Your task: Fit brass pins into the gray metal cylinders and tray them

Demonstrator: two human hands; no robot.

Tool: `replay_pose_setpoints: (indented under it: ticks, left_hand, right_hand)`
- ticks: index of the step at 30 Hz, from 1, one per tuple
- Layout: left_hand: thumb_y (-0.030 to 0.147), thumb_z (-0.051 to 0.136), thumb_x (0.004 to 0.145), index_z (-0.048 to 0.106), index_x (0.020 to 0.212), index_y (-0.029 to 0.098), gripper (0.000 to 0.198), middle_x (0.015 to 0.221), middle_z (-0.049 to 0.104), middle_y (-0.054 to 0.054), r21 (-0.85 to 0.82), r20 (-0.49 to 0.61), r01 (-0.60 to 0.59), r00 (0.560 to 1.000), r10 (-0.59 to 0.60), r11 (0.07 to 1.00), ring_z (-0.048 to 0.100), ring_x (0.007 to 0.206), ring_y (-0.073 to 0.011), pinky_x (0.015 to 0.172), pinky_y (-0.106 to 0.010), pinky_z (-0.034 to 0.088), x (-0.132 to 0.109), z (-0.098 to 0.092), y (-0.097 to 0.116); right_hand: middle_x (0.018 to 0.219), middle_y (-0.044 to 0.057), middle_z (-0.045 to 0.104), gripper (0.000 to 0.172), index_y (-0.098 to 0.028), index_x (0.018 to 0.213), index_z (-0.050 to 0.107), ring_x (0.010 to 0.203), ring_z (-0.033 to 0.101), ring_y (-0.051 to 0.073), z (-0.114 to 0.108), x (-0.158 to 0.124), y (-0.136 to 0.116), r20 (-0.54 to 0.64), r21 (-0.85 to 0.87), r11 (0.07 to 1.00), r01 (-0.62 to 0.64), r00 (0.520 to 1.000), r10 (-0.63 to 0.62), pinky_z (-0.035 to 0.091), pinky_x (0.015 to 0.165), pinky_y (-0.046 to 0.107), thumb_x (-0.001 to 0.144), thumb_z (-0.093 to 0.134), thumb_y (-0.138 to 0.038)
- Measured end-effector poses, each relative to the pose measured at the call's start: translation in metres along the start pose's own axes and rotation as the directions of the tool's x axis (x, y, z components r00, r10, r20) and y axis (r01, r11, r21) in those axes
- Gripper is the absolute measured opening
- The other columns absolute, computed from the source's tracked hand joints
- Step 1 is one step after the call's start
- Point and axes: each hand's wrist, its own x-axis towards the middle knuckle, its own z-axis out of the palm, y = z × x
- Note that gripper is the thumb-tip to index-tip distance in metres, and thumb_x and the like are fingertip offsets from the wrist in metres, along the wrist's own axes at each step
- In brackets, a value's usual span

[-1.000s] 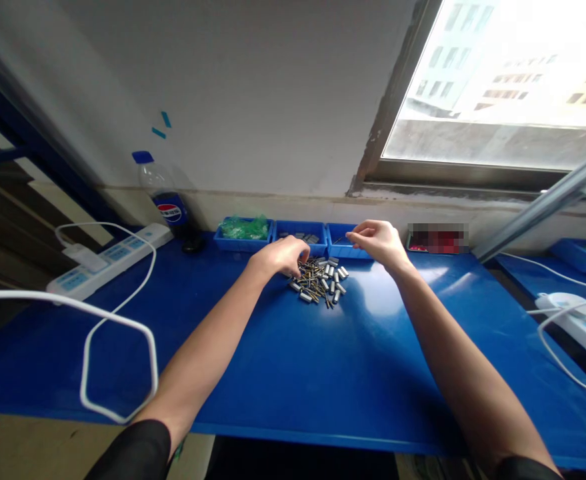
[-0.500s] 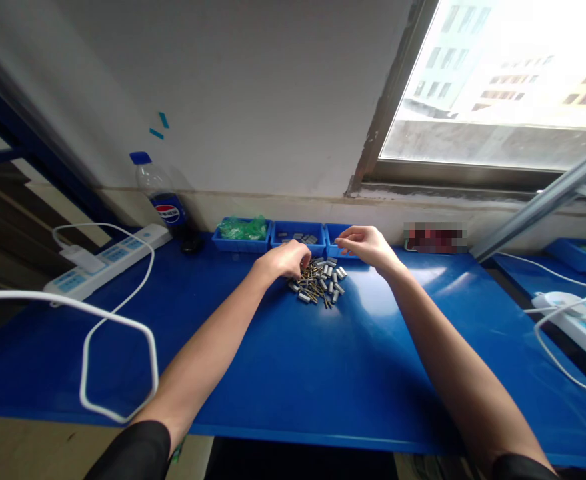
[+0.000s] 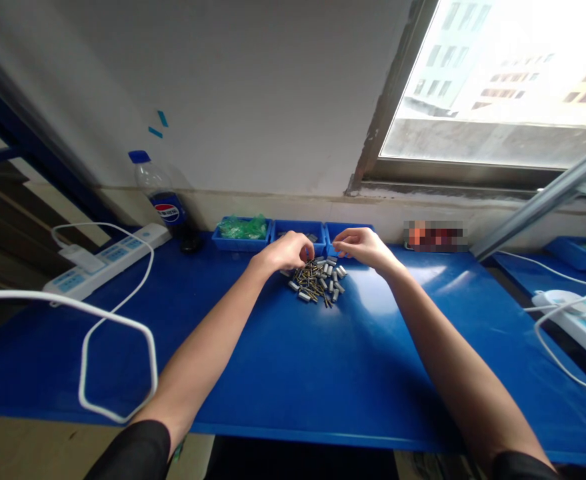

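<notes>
A pile of small silver sleeves and brass pins point(image 3: 317, 280) lies on the blue table point(image 3: 293, 360) in front of three blue trays. My left hand point(image 3: 285, 251) hovers at the pile's far left edge with its fingers curled in a pinch; what they hold is too small to make out. My right hand point(image 3: 360, 245) is raised just above the pile's far right side, fingertips pinched together toward the left hand, and what they grip is also too small to name. The two hands are a short gap apart.
Three blue trays line the wall: the left tray point(image 3: 243, 233) holds green bits, the middle tray point(image 3: 297, 230) grey parts, and the right tray point(image 3: 345, 231) sits behind my right hand. A cola bottle point(image 3: 165, 197), a power strip point(image 3: 105, 260) with white cable, and another strip point(image 3: 577, 317) flank the table.
My right hand has moved left and down from over the right tray toward the pile. My left hand has lifted slightly off the pile, closing the gap between the hands.
</notes>
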Motion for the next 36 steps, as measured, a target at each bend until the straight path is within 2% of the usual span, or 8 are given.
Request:
replay_pose_setpoints:
  ticks: [3, 6, 11, 18, 21, 25, 29, 36]
  left_hand:
    - [0.017, 0.078, 0.07, 0.082, 0.09, 0.015, 0.02, 0.082, 0.079, -0.007, -0.172, -0.091, -0.067, 0.994, 0.052, 0.983, 0.074, 0.077, -0.019, 0.065, -0.022, 0.053, 0.001, -0.003, 0.0]
    - [0.025, 0.082, 0.07, 0.081, 0.088, 0.013, 0.022, 0.085, 0.08, -0.009, -0.361, -0.213, -0.15, 0.974, 0.075, 0.92, 0.075, 0.081, -0.0202, 0.07, -0.024, 0.056, 0.003, -0.004, 0.0]
    - [0.033, 0.088, 0.066, 0.08, 0.087, 0.011, 0.031, 0.085, 0.08, -0.01, -0.501, -0.338, -0.209, 0.941, 0.033, 0.84, 0.074, 0.079, -0.0189, 0.073, -0.027, 0.058, 0.008, 0.0, -0.002]
    - [0.031, 0.086, 0.069, 0.079, 0.093, 0.011, 0.032, 0.087, 0.08, -0.009, -0.5, -0.284, -0.149, 0.959, 0.001, 0.853, 0.074, 0.079, -0.0184, 0.073, -0.026, 0.059, 0.006, -0.001, -0.004]
    - [0.026, 0.085, 0.069, 0.081, 0.094, 0.014, 0.028, 0.084, 0.08, -0.007, -0.261, -0.167, -0.049, 0.986, 0.005, 0.964, 0.074, 0.078, -0.0184, 0.07, -0.024, 0.056, 0.004, -0.003, -0.006]
    - [0.023, 0.087, 0.065, 0.082, 0.091, 0.019, 0.026, 0.083, 0.079, -0.005, 0.087, -0.012, 0.063, 0.998, -0.063, 0.994, 0.073, 0.075, -0.0181, 0.068, -0.022, 0.053, 0.001, 0.001, -0.001]
    - [0.017, 0.083, 0.067, 0.082, 0.094, 0.019, 0.027, 0.085, 0.079, -0.007, 0.21, 0.034, 0.104, 0.993, -0.113, 0.972, 0.071, 0.073, -0.0182, 0.066, -0.023, 0.052, 0.0, 0.008, 0.008]
    - [0.005, 0.071, 0.064, 0.081, 0.094, 0.016, 0.033, 0.085, 0.077, -0.006, 0.152, 0.036, 0.097, 0.994, -0.103, 0.984, 0.069, 0.07, -0.016, 0.057, -0.02, 0.047, 0.001, 0.011, 0.004]
  right_hand:
    - [0.077, 0.005, 0.079, 0.019, -0.018, 0.095, 0.076, 0.073, 0.075, 0.019, -0.001, -0.002, -0.002, 0.114, 0.02, 1.0, -0.007, 0.994, 0.005, 0.056, 0.065, 0.024, 0.082, 0.077, -0.033]
    - [0.083, 0.007, 0.08, 0.022, -0.018, 0.096, 0.072, 0.08, 0.077, 0.02, -0.001, -0.006, -0.008, 0.303, 0.161, 0.979, -0.125, 0.95, 0.071, 0.06, 0.071, 0.025, 0.081, 0.081, -0.03]
    - [0.097, 0.011, 0.081, 0.035, -0.019, 0.099, 0.065, 0.09, 0.079, 0.023, -0.001, -0.012, -0.017, 0.476, 0.471, 0.83, -0.299, 0.878, 0.047, 0.064, 0.081, 0.03, 0.077, 0.088, -0.033]
    - [0.083, 0.006, 0.078, 0.025, -0.017, 0.087, 0.073, 0.076, 0.075, 0.016, 0.003, -0.008, -0.015, 0.224, 0.534, 0.829, -0.168, 0.973, 0.053, 0.062, 0.08, 0.025, 0.072, 0.088, -0.029]
    - [0.075, 0.005, 0.076, 0.015, -0.016, 0.083, 0.075, 0.07, 0.073, 0.017, -0.001, -0.006, -0.014, -0.004, 0.383, 0.922, -0.055, 0.998, 0.061, 0.061, 0.073, 0.027, 0.073, 0.081, -0.027]
    - [0.073, 0.005, 0.077, 0.017, -0.017, 0.085, 0.079, 0.073, 0.075, 0.023, -0.01, -0.005, -0.01, -0.325, 0.018, 1.0, -0.024, 0.945, 0.028, 0.059, 0.071, 0.03, 0.071, 0.075, -0.026]
    - [0.08, 0.006, 0.08, 0.024, -0.018, 0.095, 0.08, 0.076, 0.077, 0.023, -0.012, -0.003, -0.006, -0.302, -0.03, 0.998, -0.046, 0.953, 0.035, 0.059, 0.069, 0.029, 0.073, 0.072, -0.026]
    - [0.072, 0.005, 0.078, 0.018, -0.017, 0.091, 0.08, 0.073, 0.077, 0.022, -0.003, -0.003, -0.008, -0.18, -0.031, 0.999, -0.026, 0.984, 0.02, 0.059, 0.07, 0.028, 0.078, 0.072, -0.027]
